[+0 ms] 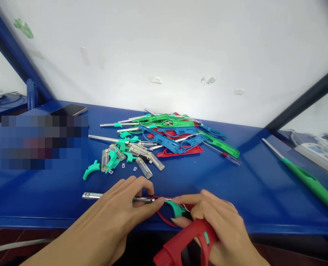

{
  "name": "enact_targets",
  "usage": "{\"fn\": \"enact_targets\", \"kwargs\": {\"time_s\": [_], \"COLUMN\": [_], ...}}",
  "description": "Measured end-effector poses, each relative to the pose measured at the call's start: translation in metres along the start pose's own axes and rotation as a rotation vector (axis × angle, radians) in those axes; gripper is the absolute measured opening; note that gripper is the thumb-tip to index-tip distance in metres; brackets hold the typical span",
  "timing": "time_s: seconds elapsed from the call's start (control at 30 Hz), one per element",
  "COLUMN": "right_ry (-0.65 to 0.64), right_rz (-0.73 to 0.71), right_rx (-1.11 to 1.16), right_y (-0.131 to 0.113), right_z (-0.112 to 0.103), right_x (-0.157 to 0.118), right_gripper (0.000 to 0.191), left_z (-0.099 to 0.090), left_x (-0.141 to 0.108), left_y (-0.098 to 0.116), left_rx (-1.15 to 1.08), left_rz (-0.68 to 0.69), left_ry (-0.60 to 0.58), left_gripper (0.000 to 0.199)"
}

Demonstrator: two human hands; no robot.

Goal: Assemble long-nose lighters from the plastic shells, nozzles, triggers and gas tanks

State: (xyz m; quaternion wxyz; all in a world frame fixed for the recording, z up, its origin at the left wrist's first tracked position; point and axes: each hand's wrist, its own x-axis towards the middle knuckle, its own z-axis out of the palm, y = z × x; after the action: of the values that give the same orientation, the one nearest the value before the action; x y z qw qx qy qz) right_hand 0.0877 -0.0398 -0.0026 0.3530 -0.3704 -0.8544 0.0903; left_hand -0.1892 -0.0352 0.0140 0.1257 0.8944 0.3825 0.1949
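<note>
Near the table's front edge, my left hand [122, 212] pinches a metal lighter tube [92, 195], whose slotted end sticks out to the left. The tube lies along a red lighter housing half [164, 218] with a teal trigger [177, 209] and a thin white wire [186, 208]. My right hand [224, 221] has its index fingertip by the trigger's upper end and its thumb below. In that hand's lower fingers hangs a second red housing half [187, 240] with a small teal slider, tilted towards me. The palms hide part of both pieces.
Beyond my hands lie clear fuel tanks [144, 168], teal triggers [91, 169], and a pile of green [221, 146], blue [164, 140] and red housing halves with metal tubes. A whole green lighter [307, 179] lies right, a phone [69, 110] back left. Blue frame bars flank the table.
</note>
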Motion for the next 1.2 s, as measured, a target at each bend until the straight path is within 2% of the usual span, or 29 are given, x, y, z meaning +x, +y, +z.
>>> {"fn": "enact_targets", "kwargs": {"time_s": [0.17,0.43,0.67,0.87,1.03,1.1,1.2], "right_ry": [-0.015,-0.016,-0.097,-0.093,-0.077,-0.037,0.156], "right_rz": [0.0,0.009,0.003,-0.042,-0.017,0.022,0.123], "right_rx": [0.01,0.001,-0.032,-0.087,-0.059,-0.001,0.124], "right_y": [0.0013,0.0024,0.0033,0.0013,-0.0013,-0.0021,-0.0002], "right_z": [-0.0015,0.0001,-0.0042,-0.0084,-0.0078,-0.0075,-0.0055], "right_x": [0.0012,-0.0001,0.0012,0.0063,0.0075,0.0072,0.0046], "right_gripper": [0.024,0.02,0.016,0.02,0.021,0.018,0.026], "left_z": [0.0036,0.0017,0.0041,0.0018,0.0007,0.0029,0.0065], "left_x": [-0.0072,-0.0044,-0.0048,0.0003,-0.0004,-0.0024,-0.0036], "left_y": [-0.0048,-0.0062,-0.0079,-0.0015,-0.0027,-0.0045,-0.006], "left_rx": [-0.132,-0.143,-0.117,-0.127,-0.124,-0.131,-0.121], "left_rz": [-0.031,0.004,-0.046,-0.073,-0.06,-0.067,-0.088], "left_ry": [-0.06,-0.058,-0.096,-0.034,-0.05,-0.066,-0.075], "left_gripper": [0.104,0.112,0.11,0.093,0.103,0.105,0.108]}}
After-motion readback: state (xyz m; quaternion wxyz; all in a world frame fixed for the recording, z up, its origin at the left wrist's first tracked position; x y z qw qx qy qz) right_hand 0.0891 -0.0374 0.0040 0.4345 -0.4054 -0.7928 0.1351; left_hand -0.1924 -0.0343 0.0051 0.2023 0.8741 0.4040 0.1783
